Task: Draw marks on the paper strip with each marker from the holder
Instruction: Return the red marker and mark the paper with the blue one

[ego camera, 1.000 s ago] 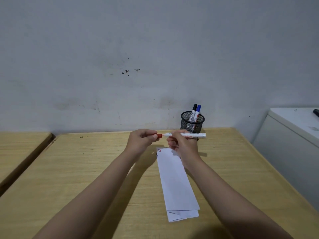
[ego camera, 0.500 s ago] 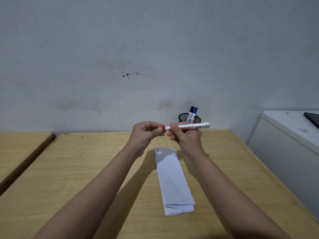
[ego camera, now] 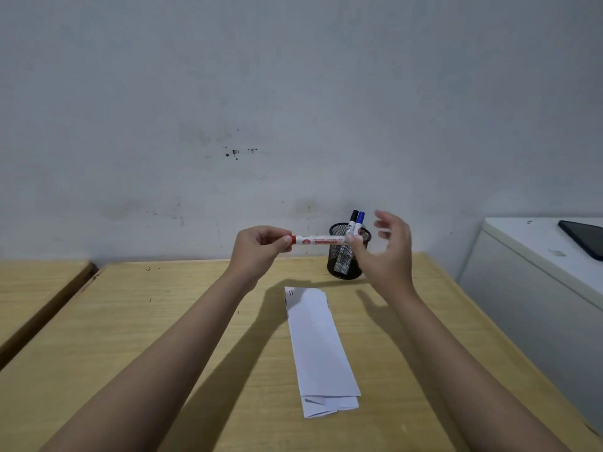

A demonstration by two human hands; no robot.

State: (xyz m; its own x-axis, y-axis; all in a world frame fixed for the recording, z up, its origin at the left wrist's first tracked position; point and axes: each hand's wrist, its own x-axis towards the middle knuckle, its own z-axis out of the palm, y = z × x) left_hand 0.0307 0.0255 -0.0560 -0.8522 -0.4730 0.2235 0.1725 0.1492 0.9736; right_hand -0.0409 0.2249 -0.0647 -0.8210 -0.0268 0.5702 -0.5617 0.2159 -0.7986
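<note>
My left hand (ego camera: 261, 247) pinches the red-capped end of a white red marker (ego camera: 323, 240), which lies level above the desk. My right hand (ego camera: 388, 252) is at the marker's other end with fingers spread; its thumb seems to touch the tip, blurred. A black mesh holder (ego camera: 348, 252) stands behind, with a black-capped marker (ego camera: 353, 218) and a blue-capped marker (ego camera: 360, 220) in it. The folded white paper strip (ego camera: 318, 347) lies on the desk below my hands, with small marks at its far end.
The wooden desk (ego camera: 163, 337) meets a grey wall. A second desk (ego camera: 36, 285) stands at the left across a gap. A white cabinet (ego camera: 528, 288) at the right carries a dark phone (ego camera: 584, 236).
The cap has gone back on the red marker. My right hand has let go of the barrel and opened, moving right; the marker is held by my left hand.
</note>
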